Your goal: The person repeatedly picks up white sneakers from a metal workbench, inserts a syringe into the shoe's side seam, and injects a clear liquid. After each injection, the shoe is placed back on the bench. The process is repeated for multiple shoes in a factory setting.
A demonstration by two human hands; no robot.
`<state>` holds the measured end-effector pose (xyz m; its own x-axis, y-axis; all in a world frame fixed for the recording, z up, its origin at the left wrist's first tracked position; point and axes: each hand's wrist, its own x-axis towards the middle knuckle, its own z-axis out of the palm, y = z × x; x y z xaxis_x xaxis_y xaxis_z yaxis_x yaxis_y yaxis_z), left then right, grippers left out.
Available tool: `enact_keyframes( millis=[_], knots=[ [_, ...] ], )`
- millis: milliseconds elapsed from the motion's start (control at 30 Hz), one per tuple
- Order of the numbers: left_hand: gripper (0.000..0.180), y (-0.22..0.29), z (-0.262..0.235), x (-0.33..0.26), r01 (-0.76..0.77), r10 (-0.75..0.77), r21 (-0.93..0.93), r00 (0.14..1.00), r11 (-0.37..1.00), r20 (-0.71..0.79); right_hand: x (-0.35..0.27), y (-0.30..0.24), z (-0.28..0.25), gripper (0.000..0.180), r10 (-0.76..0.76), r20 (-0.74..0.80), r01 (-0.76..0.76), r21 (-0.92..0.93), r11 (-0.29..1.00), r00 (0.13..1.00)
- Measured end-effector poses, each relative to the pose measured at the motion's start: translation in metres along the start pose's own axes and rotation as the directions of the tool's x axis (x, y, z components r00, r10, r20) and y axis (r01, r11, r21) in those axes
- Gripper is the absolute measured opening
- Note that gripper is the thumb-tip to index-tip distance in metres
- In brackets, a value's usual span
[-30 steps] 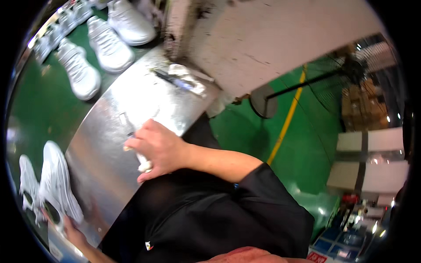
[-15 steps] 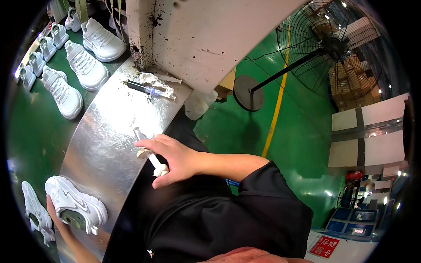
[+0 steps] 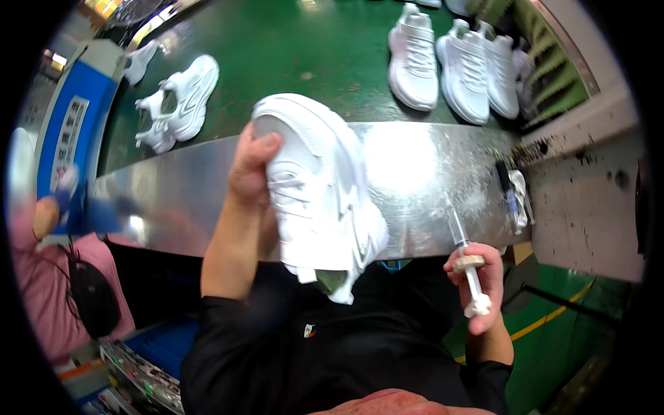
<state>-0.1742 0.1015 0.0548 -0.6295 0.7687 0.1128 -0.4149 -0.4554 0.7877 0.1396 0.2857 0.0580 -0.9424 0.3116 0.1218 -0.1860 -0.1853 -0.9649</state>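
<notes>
My left hand (image 3: 249,164) is closed on the toe end of a white sneaker (image 3: 315,162), lifted over the metal ledge with its heel end tipped toward me. The thumb presses on the toe and the fingers go out of sight behind the shoe. At the right, by the ledge's front edge, my right hand (image 3: 492,268) is closed around a clear syringe (image 3: 456,228). Its thin tip points away from me over the ledge. Whitish wrapping covers the syringe's finger flange and its plunger end.
The metal ledge (image 3: 187,183) borders a green surface (image 3: 290,62). White sneakers (image 3: 415,59) stand at the far right, with a pair (image 3: 190,97) at the left. A pen (image 3: 503,176) and crumpled white material (image 3: 519,197) lie near the pillar (image 3: 588,200). A person in pink (image 3: 76,290) is at the left.
The view has swung left. My left hand has raised the sneaker off the ledge and brought it in front of me. My right hand still holds the syringe.
</notes>
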Motion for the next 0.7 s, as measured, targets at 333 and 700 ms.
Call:
enact_keyframes(
  millis=[333,700],
  knots=[
    [0.060,-0.012,-0.005,-0.027,-0.025,0.029,-0.161,0.999,0.987,0.024,0.098,-0.030,0.045,0.092,-0.148,0.277,0.028,0.396,0.918,0.949],
    [0.068,-0.007,0.000,-0.035,0.003,0.010,-0.113,0.994,0.994,0.112,0.120,-0.046,0.079,0.076,-0.083,0.413,-0.089,0.379,0.921,0.907]
  ],
)
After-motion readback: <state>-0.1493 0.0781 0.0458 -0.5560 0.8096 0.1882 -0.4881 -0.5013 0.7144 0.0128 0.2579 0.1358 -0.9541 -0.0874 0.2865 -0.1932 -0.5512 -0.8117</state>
